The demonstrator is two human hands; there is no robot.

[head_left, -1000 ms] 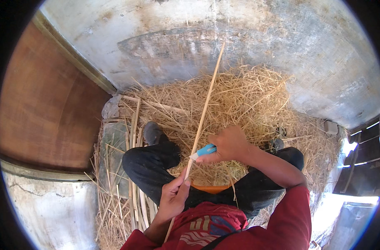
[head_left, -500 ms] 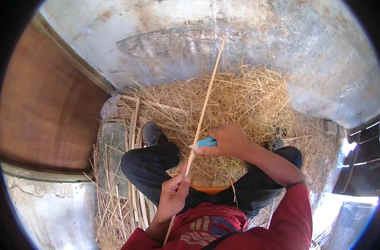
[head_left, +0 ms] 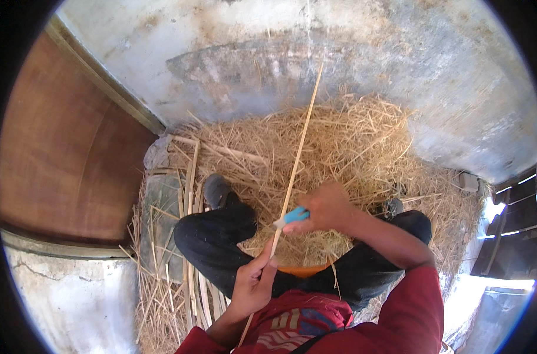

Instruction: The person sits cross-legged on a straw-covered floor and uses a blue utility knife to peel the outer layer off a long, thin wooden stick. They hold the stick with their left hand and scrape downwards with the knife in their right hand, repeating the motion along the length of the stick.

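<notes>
A long, thin pale strip, looking like split bamboo [head_left: 301,150], slants from beside my lap up toward the far wall. My left hand [head_left: 254,284] grips it low down, thumb and fingers pinched round it. Just above, my right hand [head_left: 323,207] is closed on the blue handle of a cutter knife [head_left: 295,217]. Its blade lies against the strip a little beyond my left fingers. The right fingers are somewhat blurred. Below the knife, the strip's lower end passes under my left wrist beside the red shirt [head_left: 315,324].
Shavings and straw [head_left: 363,130] are heaped between my feet and the stained wall [head_left: 268,65]. Several long pale strips [head_left: 190,224] lie to the left, by a grey slab [head_left: 159,206]. A brown door panel [head_left: 68,141] stands far left. An orange rim [head_left: 304,271] shows between my legs.
My right hand with the cutter knife has come slightly nearer to me and to the right. The left hand and the strip have shifted a little rightward.
</notes>
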